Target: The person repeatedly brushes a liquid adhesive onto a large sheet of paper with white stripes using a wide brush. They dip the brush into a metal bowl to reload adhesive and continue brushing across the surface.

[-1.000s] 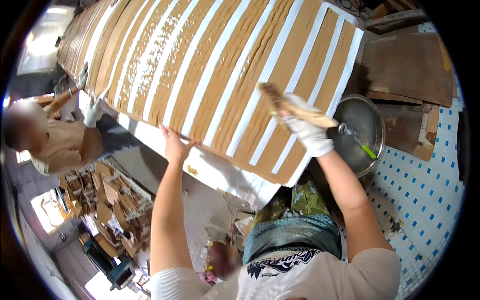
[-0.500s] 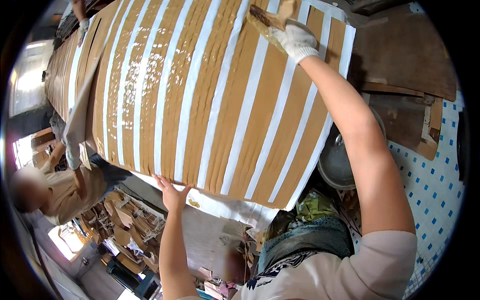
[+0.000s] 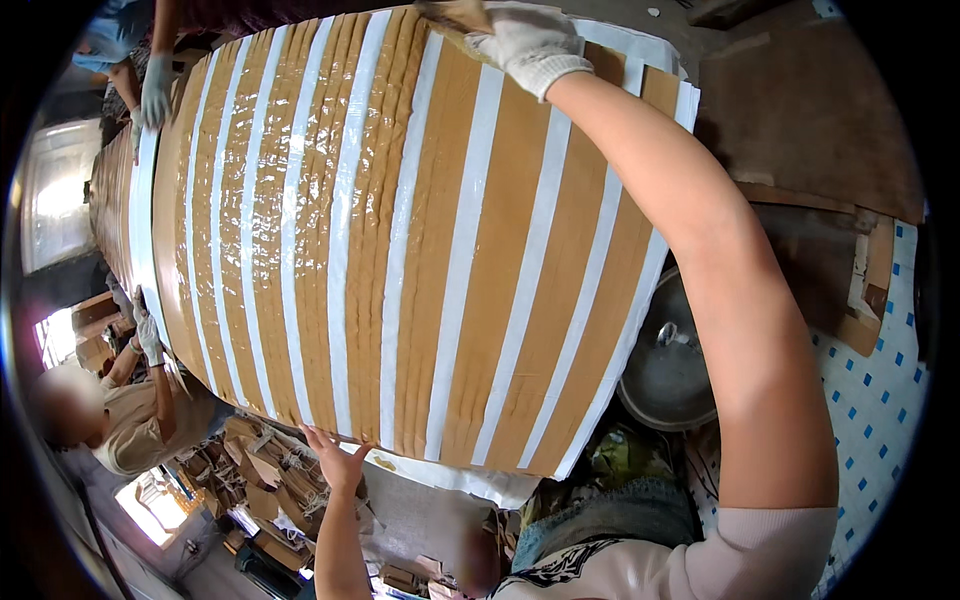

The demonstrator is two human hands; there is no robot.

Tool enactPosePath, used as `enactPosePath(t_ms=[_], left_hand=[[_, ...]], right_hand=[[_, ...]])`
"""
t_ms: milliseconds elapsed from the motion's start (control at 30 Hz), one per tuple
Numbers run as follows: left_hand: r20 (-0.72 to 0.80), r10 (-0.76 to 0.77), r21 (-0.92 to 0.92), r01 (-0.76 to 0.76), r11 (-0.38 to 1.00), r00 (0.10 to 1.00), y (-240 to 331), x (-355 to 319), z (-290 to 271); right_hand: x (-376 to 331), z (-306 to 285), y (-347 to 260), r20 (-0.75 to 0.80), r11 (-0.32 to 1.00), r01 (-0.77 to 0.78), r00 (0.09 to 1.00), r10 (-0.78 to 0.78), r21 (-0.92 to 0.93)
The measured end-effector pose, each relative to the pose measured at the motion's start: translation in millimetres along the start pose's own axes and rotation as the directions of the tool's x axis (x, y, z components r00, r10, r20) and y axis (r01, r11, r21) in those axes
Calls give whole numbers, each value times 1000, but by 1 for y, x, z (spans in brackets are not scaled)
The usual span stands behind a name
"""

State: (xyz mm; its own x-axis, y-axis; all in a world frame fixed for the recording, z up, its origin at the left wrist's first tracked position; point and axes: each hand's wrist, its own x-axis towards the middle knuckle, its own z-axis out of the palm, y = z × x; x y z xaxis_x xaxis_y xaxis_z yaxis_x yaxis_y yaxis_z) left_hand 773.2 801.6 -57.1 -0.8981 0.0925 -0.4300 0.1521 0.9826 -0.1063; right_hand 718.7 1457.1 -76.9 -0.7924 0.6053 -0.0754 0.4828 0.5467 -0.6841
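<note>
Brown sheets with white strips between them point(image 3: 510, 250) spread in front of me; a glossy wet coat covers their left part. My gloved right hand point(image 3: 530, 45) reaches to the far edge, closed on a wooden-handled brush point(image 3: 455, 14) whose bristles press on the brown surface. The glove hides part of the handle. My bare left hand point(image 3: 338, 458) rests at the near edge of the sheets with its fingers apart, holding nothing.
At the left, a co-worker point(image 3: 145, 415) holds the sheets' edge with gloved hands; another person's gloved hand point(image 3: 157, 90) is at the far left. A metal basin lid point(image 3: 670, 350) lies by my right arm. Cardboard scraps point(image 3: 275, 470) pile up below left.
My right hand has moved left with the brush, along the far edge. The co-workers have drawn a sheet at the left further over, and its lifted edge now lies flatter.
</note>
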Motion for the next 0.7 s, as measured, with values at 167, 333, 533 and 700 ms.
enactPosePath(t_ms=[167, 333, 533, 700], left_hand=[[-4, -15, 10, 15, 1000, 1000, -11, -11, 5], [-54, 26, -80, -31, 996, 998, -16, -8, 12], [-130, 119, -131, -136, 982, 984, -31, 1, 18], [-96, 74, -9, -75, 997, 993, -27, -4, 13]], right_hand=[[-70, 22, 1, 113, 891, 384, 923, -367, -241], [-6, -12, 10, 111, 943, 18, 994, 20, -332], [-76, 29, -15, -310, 944, 241, 901, -303, -224], [-284, 136, -83, -110, 629, 501, 725, -680, -594]])
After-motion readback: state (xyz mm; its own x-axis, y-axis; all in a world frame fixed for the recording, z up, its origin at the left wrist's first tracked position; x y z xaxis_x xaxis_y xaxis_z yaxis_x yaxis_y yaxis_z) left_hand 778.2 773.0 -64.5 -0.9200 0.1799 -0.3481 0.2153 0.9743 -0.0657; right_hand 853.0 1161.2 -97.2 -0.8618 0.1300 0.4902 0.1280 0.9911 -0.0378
